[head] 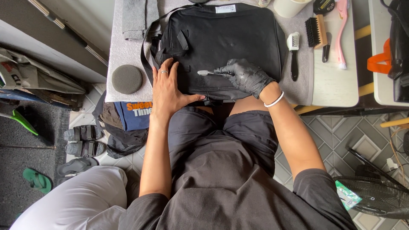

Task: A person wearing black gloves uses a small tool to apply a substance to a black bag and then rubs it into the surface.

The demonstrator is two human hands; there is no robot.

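Note:
A black fabric bag (221,42) lies flat on a grey towel on the table. My left hand (168,87), bare with a ring on one finger, rests flat with fingers spread on the bag's lower left corner. My right hand (245,76) wears a black glove and a white bracelet. It grips a small brush (205,73) whose pale head touches the bag's front, just right of my left hand.
A round grey sponge pad (126,79) sits left of the bag. To its right lie a black-handled white brush (293,53), a wooden brush (316,31) and a pink brush (341,32). A cup (289,6) stands behind. Sandals (83,140) and a fan (377,194) are on the floor.

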